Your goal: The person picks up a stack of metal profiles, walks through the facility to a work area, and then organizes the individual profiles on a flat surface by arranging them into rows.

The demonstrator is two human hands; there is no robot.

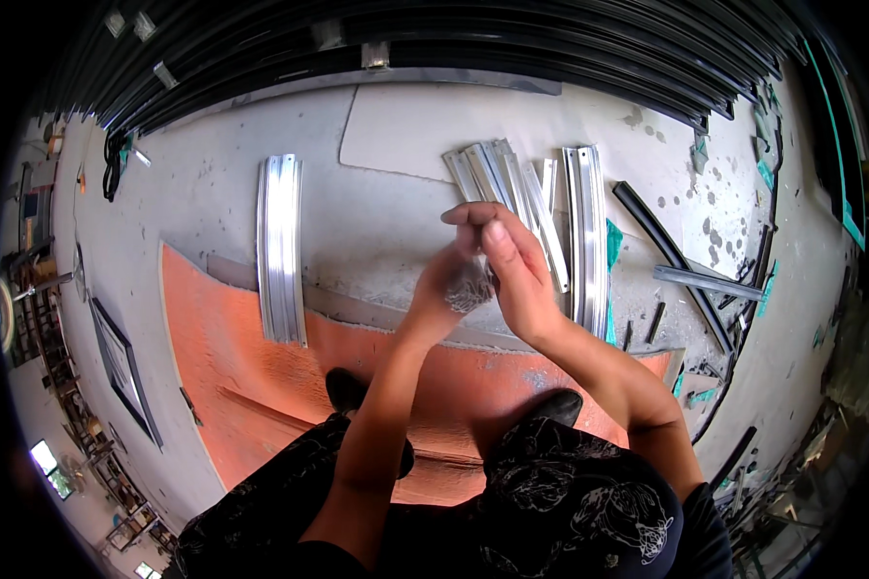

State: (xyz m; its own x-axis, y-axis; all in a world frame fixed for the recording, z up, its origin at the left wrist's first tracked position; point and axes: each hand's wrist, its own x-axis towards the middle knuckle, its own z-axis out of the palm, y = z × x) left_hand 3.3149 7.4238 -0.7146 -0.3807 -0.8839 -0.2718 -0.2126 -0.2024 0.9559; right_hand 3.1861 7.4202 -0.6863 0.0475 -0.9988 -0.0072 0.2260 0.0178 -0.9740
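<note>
My two hands are raised together in front of me, above the floor. My left hand (446, 283) is smeared by motion, so its fingers cannot be made out. Against it, my right hand (519, 270) curls inward, thumb raised beside the bent fingers. A whitish tangle of fine lines (469, 289) shows between the palms; what it is, I cannot tell. Beyond the hands lies a loose bundle of short silver metal profiles (492, 174). Right of it is a longer stack of silver profiles (585, 232). Another silver profile stack (280, 246) lies to the left, partly over an orange sheet.
The worn orange sheet (232, 357) lies under my feet. Long black profiles (261, 58) are piled across the far side. Black bars (671, 261), a grey profile (710, 283) and green scraps lie on the right. A dark frame (126, 367) rests at the left.
</note>
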